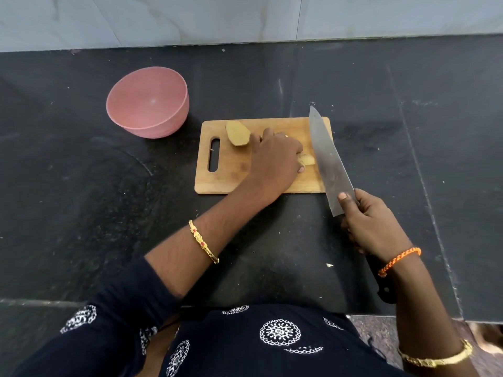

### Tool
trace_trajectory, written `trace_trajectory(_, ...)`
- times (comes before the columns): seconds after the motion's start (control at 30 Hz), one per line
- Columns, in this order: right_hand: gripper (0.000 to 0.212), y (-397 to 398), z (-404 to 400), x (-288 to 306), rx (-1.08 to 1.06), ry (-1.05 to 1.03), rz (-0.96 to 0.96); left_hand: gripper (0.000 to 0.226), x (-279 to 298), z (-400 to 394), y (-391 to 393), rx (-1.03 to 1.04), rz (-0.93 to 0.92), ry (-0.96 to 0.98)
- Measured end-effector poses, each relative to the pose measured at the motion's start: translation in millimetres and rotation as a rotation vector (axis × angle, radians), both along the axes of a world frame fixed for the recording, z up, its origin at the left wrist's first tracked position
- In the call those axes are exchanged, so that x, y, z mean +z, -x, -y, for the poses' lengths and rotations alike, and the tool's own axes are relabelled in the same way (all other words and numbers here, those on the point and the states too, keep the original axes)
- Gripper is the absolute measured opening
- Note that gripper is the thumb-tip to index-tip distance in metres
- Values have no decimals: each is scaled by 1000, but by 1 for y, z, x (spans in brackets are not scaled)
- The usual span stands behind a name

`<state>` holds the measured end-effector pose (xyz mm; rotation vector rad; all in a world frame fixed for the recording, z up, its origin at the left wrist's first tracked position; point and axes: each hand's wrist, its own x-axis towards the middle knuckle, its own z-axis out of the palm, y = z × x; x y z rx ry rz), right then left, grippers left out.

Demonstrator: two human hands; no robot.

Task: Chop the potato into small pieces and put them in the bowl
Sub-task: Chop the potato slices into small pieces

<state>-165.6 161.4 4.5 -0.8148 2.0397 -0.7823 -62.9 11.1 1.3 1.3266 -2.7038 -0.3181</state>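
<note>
A wooden cutting board lies on the black counter. One potato half rests near the board's far left corner. My left hand lies over another potato piece in the middle of the board and holds it down with curled fingers; most of that piece is hidden. My right hand grips the black handle of a large knife. Its blade lies along the board's right side, just right of the held piece, tip pointing away from me. A pink bowl stands empty to the board's far left.
The black stone counter stretches to both sides, with a pale tiled wall behind it. A small pale scrap lies on the counter near my right wrist. The counter's front edge runs just before my body.
</note>
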Motion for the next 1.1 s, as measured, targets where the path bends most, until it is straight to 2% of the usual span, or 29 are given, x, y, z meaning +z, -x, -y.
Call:
trace_trajectory(0.1, 32, -2, -1, -3, 4, 5, -52, 39, -2, -1, -5, 26, -71, -35)
trace_trajectory(0.23, 32, 1, -1, -7, 2, 6, -56, 56, 1, 2, -21, -48, -92, -91)
trace_trajectory(0.47, 33, 6, 3, -12, -31, 40, -11, 40, 2, 17, -29, -208, -52, -126)
trace_trajectory(0.73, 31, 9, 2, -11, -13, 8, 0, 38, -6, 9, -19, -144, -161, -5)
trace_trajectory(0.87, 33, 8, 2, -12, 0, 2, -7, 52, -9, -2, -29, -53, -250, 79)
trace_trajectory(1.03, 34, 8, 3, -14, 6, -2, 3, 41, -13, 0, -40, -96, -239, -14)
trace_trajectory(1.1, 33, 7, 3, -15, 10, 13, -61, 36, -14, 4, -39, -104, -255, -25)
